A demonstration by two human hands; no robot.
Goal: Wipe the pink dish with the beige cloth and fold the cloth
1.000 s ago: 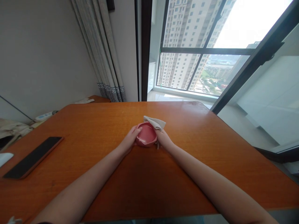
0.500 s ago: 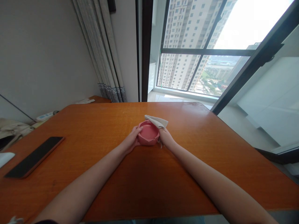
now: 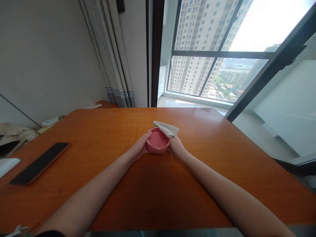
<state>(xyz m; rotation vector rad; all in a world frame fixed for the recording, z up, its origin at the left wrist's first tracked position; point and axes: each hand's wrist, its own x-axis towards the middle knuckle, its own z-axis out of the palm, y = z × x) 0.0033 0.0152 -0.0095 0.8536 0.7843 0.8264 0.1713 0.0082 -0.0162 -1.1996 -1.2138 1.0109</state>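
A pink angular dish [image 3: 158, 140], shaped like an ashtray, is in front of me over the middle of the table. My left hand [image 3: 142, 145] grips its left side, with the thumb at the rim and the fingers around the outer wall. At the dish's right side, my right hand [image 3: 175, 144] is closed on a pale grey-white cloth [image 3: 168, 128]. Part of the cloth lies over the far right rim. The fingers of my right hand are mostly hidden, and a bit of pale string hangs below them.
The brown wooden table [image 3: 103, 128] spreads out on all sides. A long black flat object [image 3: 40, 163] lies on the left, with a white item [image 3: 8, 166] at the table's left edge. Beyond stand a grey curtain [image 3: 111, 56] and a large window [image 3: 197, 74].
The view has shifted slightly, so everything sits a little further right. Both hands keep their hold on the dish and cloth, nearly unmoved.
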